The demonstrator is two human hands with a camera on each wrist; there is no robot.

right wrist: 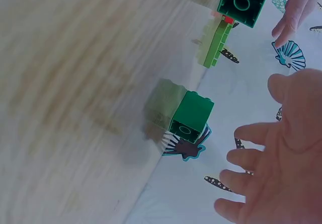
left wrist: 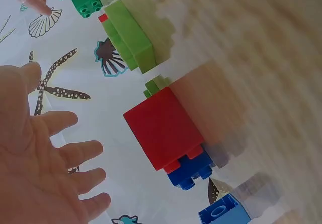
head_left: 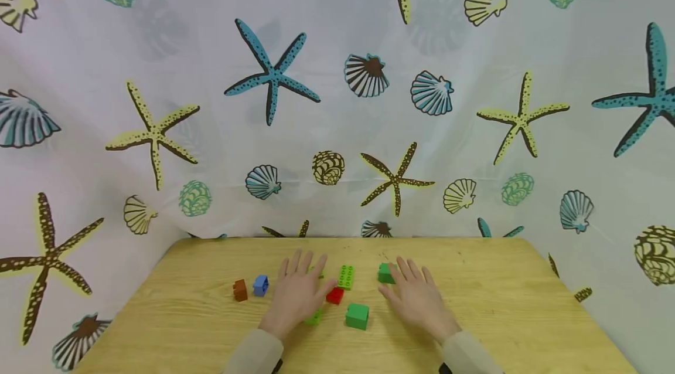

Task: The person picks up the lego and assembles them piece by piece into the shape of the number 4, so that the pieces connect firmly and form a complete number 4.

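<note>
My left hand (head_left: 295, 298) is held over the toy bricks with its fingers straight and spread, gripping nothing. A lime brick (head_left: 313, 318) lies partly covered beneath its wrist side, and a red brick (head_left: 334, 295) shows by its thumb. The left wrist view reveals a larger red brick (left wrist: 163, 128) beside a dark blue brick (left wrist: 190, 169); the hand hides them from the head view. My right hand (head_left: 419, 301), fingers extended, is near a green brick (head_left: 387, 273) and holds nothing. Another green brick (head_left: 357, 316) stands between the hands.
A flat lime brick (head_left: 345, 277) lies farther back between the hands. Left of the left hand are a blue brick (head_left: 261, 285) and a brown-orange brick (head_left: 239, 290). The wooden tabletop (head_left: 506, 303) ends against a shell-patterned curtain (head_left: 327, 128).
</note>
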